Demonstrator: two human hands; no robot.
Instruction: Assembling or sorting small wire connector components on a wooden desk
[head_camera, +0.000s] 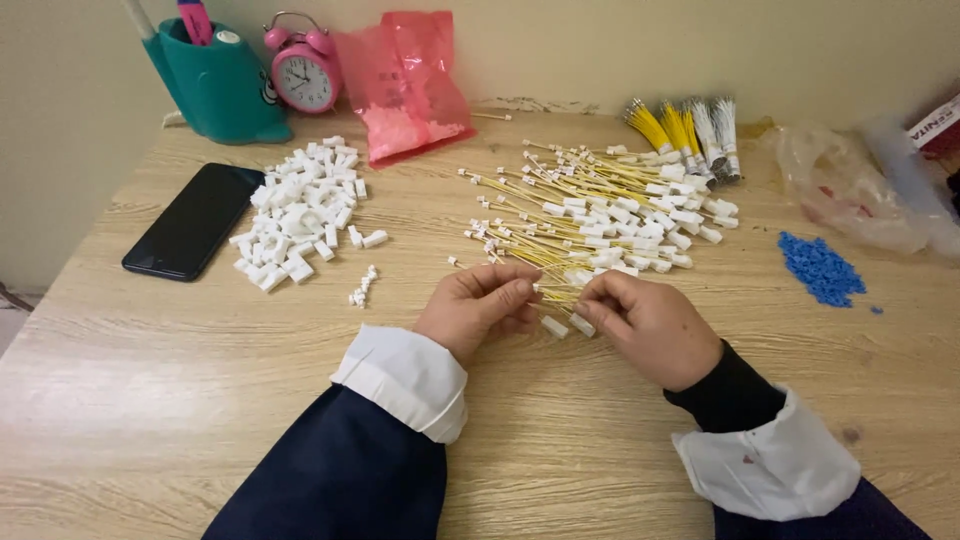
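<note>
My left hand (478, 308) and my right hand (648, 325) meet at the middle of the wooden table (150, 400), fingers pinched together on a small bundle of yellow wires (556, 293) with white connectors hanging below. Just beyond my hands lies a big pile of finished yellow wires with white connectors (600, 215). A heap of loose white plastic connectors (300, 215) sits to the left, with a short row of tiny white pieces (362, 287) near it.
A black phone (193, 220) lies at the left. At the back stand a teal holder (220, 85), a pink alarm clock (303, 70) and a pink bag (408, 85). Bundled yellow and white wires (690, 130), clear bags (860, 185) and blue beads (822, 268) are at the right.
</note>
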